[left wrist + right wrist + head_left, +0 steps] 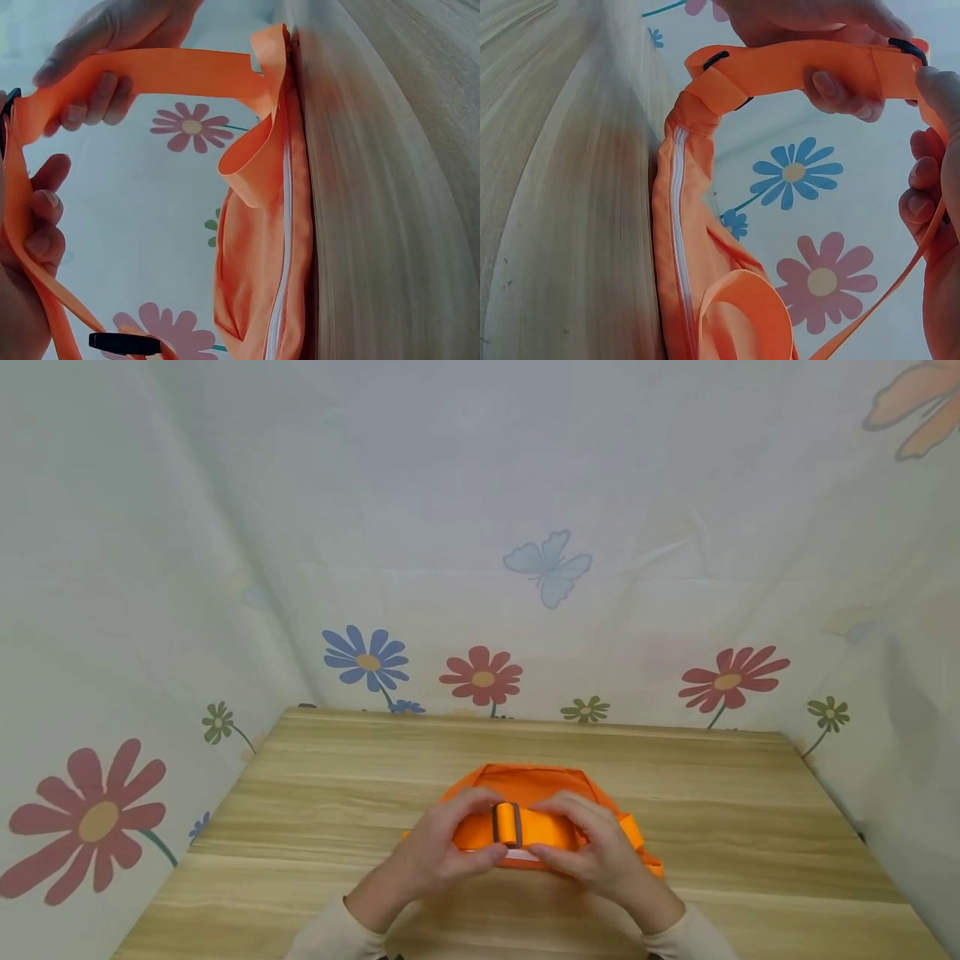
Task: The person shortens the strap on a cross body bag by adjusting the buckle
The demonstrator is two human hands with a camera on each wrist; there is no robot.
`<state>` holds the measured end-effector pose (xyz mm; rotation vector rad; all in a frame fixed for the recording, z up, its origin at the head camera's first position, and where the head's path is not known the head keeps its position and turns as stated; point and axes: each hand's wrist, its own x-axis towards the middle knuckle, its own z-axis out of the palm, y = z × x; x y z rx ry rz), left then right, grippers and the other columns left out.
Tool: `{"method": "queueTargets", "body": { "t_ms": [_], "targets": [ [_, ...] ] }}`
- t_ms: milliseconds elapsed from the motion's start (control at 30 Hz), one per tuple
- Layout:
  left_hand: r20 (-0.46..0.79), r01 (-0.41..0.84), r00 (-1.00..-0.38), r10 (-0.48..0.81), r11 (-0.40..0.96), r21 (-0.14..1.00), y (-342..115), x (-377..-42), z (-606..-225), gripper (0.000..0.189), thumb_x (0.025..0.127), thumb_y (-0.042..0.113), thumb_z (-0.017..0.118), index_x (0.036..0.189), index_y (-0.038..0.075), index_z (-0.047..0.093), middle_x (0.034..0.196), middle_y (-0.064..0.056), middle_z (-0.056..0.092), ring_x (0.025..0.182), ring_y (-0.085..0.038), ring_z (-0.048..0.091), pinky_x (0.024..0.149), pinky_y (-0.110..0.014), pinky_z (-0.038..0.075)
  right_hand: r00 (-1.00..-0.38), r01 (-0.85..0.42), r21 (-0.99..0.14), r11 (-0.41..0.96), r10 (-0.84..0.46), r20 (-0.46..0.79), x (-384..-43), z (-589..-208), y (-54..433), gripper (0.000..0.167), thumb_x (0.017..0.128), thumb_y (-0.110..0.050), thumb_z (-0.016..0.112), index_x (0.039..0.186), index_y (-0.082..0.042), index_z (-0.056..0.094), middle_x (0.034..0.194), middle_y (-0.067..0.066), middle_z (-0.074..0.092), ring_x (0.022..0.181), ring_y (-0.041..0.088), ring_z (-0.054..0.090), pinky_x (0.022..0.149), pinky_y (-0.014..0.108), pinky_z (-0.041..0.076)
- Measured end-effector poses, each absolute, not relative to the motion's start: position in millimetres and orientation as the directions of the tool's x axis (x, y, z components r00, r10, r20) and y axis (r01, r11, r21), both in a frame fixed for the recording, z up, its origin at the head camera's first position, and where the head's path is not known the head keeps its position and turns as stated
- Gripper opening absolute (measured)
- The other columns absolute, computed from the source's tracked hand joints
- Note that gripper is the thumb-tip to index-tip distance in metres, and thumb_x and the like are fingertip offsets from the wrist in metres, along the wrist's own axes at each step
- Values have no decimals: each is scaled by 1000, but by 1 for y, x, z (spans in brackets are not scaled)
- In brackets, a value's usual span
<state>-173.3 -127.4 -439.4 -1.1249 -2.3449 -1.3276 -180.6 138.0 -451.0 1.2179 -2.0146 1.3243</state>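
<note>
An orange waist bag (540, 785) lies on the wooden table, its strap raised above it. My left hand (450, 839) grips the wide orange strap (551, 831) just left of a dark slide buckle (517, 824). On the buckle's other side, my right hand (592, 843) holds the same strap between thumb and fingers. In the left wrist view, a white zipper (286, 225) runs along the bag beside a loose strap loop (251, 169), and a second black buckle (124, 343) hangs low. Another black buckle (716, 60) sits near the bag's end in the right wrist view.
The wood-grain table (337, 760) extends on both sides of the bag. A pale cloth backdrop (420, 527) printed with flowers and butterflies stands behind and beside the table.
</note>
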Motion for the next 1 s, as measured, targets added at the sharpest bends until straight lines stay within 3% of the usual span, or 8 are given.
{"method": "queueTargets", "body": {
  "t_ms": [233, 367, 600, 1000],
  "targets": [
    [554, 751, -646, 525, 307, 585, -122, -174, -441, 44, 96, 29, 83, 135, 19, 64, 123, 2, 74, 102, -11, 68, 92, -28, 62, -491, -869, -460, 182, -444, 750, -176, -450, 132, 45, 88, -16, 91, 127, -9, 71, 110, 5, 77, 96, 18, 72, 89, 18, 59],
    [518, 724, -677, 522, 345, 598, -121, -171, -442, 40, 97, 32, 81, 133, 22, 66, 118, 8, 73, 100, -8, 66, 90, -27, 61, -474, -880, -425, 213, -469, 746, -176, -452, 132, 46, 89, -19, 90, 129, -9, 70, 111, 4, 76, 96, 17, 71, 89, 18, 60],
    [451, 623, -770, 450, 380, 683, -129, -167, -438, 38, 97, 28, 79, 133, 21, 69, 120, 7, 74, 106, -11, 67, 98, -30, 62, -536, -844, -436, 313, -481, 694, -176, -458, 150, 47, 90, -24, 90, 132, -14, 71, 115, -2, 73, 98, 11, 68, 92, 15, 55],
    [477, 646, -744, 468, 320, 693, -131, -173, -443, 40, 98, 23, 78, 134, 23, 63, 113, 9, 76, 105, -10, 69, 102, -31, 58, -542, -840, -417, 347, -493, 681, -177, -459, 160, 48, 88, -20, 92, 130, -16, 71, 113, -3, 72, 96, 8, 65, 91, 13, 54]
  ]
}}
